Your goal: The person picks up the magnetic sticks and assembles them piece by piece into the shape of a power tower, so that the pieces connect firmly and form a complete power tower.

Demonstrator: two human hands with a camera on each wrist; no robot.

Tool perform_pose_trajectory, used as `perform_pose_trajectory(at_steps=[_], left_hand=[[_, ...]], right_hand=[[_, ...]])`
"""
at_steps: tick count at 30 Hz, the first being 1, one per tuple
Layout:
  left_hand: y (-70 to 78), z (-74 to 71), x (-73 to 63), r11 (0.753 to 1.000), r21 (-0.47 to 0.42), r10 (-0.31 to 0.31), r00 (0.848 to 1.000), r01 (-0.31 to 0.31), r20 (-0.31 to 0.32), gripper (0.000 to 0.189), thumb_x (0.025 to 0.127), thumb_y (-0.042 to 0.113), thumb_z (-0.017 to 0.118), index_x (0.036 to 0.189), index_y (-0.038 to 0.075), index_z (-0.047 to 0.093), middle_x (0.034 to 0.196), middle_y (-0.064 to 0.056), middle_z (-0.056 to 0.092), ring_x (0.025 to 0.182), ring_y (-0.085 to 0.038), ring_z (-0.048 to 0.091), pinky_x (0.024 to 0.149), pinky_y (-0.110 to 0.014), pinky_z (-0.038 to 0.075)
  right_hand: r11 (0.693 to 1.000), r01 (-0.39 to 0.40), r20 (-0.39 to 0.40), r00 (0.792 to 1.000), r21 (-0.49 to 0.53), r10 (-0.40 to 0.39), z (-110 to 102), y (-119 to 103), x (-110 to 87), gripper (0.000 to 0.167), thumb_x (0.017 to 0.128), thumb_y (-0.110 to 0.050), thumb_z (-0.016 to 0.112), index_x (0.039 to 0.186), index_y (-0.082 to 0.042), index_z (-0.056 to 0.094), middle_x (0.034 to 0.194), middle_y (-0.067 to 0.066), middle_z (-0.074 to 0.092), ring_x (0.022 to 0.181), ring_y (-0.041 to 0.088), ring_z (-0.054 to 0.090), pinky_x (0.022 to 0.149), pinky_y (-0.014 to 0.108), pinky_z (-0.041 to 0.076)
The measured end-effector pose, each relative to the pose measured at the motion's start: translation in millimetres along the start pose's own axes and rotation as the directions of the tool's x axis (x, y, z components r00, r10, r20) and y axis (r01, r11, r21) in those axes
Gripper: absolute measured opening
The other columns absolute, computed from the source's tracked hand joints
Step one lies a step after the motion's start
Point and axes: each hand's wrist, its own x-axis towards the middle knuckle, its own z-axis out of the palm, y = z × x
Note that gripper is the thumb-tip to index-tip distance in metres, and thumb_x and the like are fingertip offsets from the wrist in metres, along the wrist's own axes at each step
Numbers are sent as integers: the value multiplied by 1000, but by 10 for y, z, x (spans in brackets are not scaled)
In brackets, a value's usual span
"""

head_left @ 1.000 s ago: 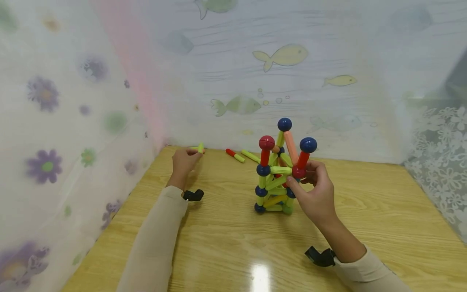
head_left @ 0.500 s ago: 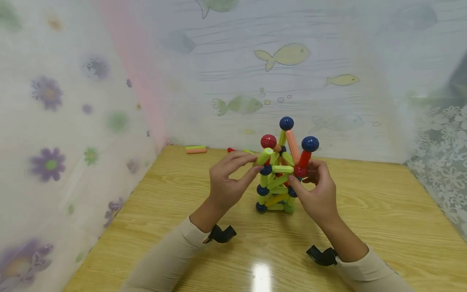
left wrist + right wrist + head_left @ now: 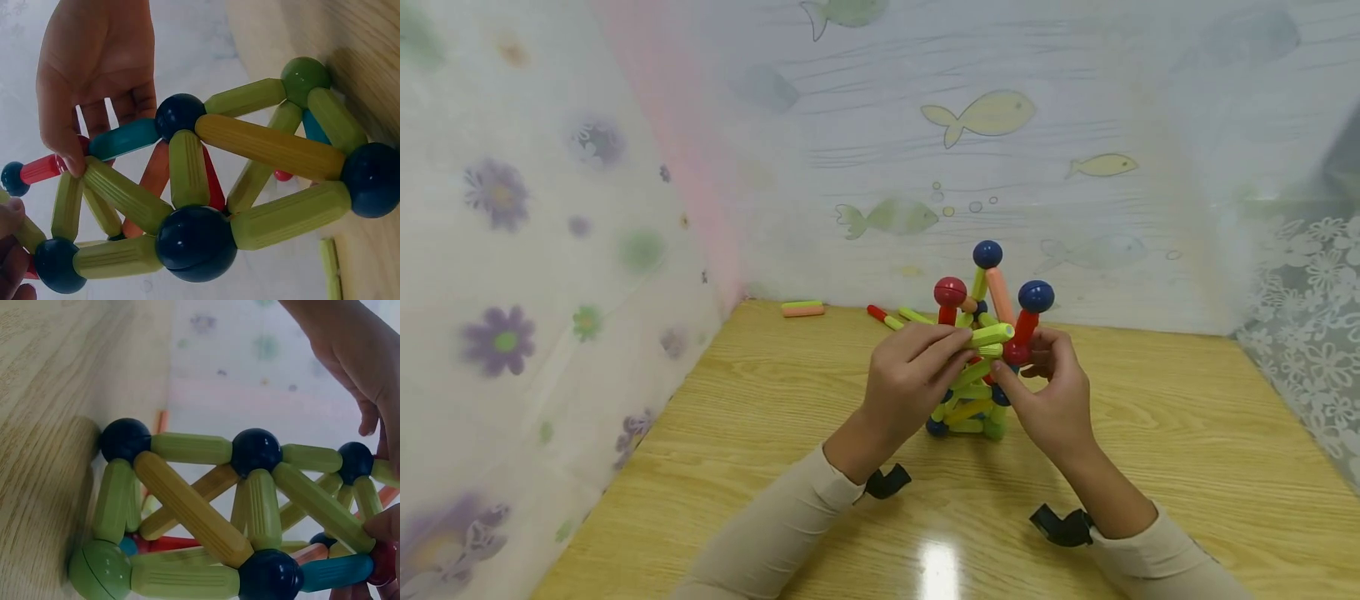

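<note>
A tower of magnetic balls and rods [image 3: 972,408] stands on the wooden table, built from yellow-green, yellow, blue, red and orange rods with dark blue, red and green balls. My left hand [image 3: 910,375] pinches a yellow-green rod [image 3: 992,336] between thumb and fingers, held level in front of the tower's upper part. My right hand [image 3: 1054,404] grips the tower's right side, its thumb at a red ball [image 3: 1017,353]. In the left wrist view, the right thumb presses on that joint beside a blue rod [image 3: 125,138]. Part of the tower is hidden behind the left hand.
Near the back edge lie a green and an orange rod [image 3: 803,310] side by side. A red rod [image 3: 876,313] and yellow-green rods [image 3: 916,316] lie behind the tower. A fish-patterned curtain [image 3: 880,150] backs the table, with a flowered one [image 3: 497,333] at left.
My left hand has come from the back left of the table to the tower, carrying the yellow-green rod, which has turned from upright to level. The right hand keeps its grip.
</note>
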Motion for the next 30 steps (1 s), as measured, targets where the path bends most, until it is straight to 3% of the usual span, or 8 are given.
perform_pose_trajectory(at_steps=[7,16,19,25,30], left_hand=[[37,41,62,995,88,-38,999,37,10,28,90,21,83,113,5,81,97,-6,74,83,-15,68,77,-21,58],[32,48,84,986,167,-28,1000,25,13,29,90,21,83,113,5,80,95,-5,73,81,-16,65,74,-22,57],[25,50,85,984,176,-25,1000,22,16,29,90,22,83,113,5,81,95,-5,74,79,-16,64,72,-22,56],[15,56,82,982,188,-19,1000,14,23,28,91,23,82,114,6,81,96,-5,74,78,-17,62,69,-21,54],[-1,49,73,981,193,-16,999,11,28,29,91,23,82,114,6,80,96,-5,74,78,-16,62,69,-21,54]], right_hand=[[1000,-4,-8,1000,-19,4,18,-22,-2,50,88,-7,81,131,-1,55,114,7,68,95,6,62,80,22,51],[998,38,-6,999,-46,-38,36,-26,-7,52,88,-6,82,133,-5,56,114,7,69,94,9,62,79,23,49],[993,77,-14,997,-85,-79,32,-15,-8,55,88,-7,81,136,-5,54,116,8,68,94,11,63,79,23,49],[960,211,-40,974,-184,-222,-3,-37,1,80,85,-10,80,156,-12,43,130,18,59,100,24,64,83,26,47],[941,269,-33,959,-204,-282,-5,-56,18,77,85,-10,78,155,-12,45,125,19,60,97,26,66,83,27,46]])
